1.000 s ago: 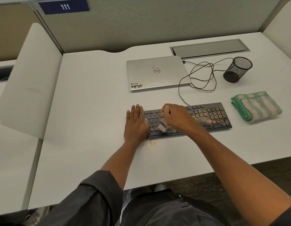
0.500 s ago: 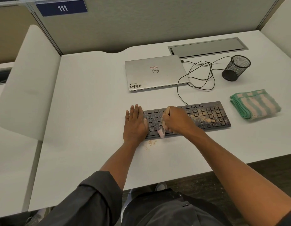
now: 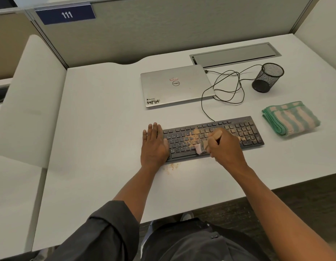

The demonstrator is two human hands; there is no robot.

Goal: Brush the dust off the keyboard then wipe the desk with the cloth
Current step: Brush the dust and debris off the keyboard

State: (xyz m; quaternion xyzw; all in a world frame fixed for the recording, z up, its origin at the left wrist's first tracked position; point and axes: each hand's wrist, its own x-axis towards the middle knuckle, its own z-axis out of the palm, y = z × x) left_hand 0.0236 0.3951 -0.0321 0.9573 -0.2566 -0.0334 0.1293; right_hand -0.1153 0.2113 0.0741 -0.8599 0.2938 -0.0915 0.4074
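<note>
Our left hand (image 3: pixel 154 146) lies flat steadying the light, slide-prone keyboard (image 3: pixel 212 138) while our right hand (image 3: pixel 224 147) grips the small brush (image 3: pixel 200 147), soft-bristled, by its stiff handle.

brush (image 3: pixel 199 148) head motion-blurred, handle mostly hidden inside right hand (image 3: pixel 224 147); keyboard (image 3: pixel 244 131) left end covered by left hand (image 3: pixel 154 143); key legends unreadable

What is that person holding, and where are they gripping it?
The right hand grips a small brush by its wooden handle, bristles down on the keyboard. The left hand holds nothing; it rests flat on the keyboard's left end.
</note>
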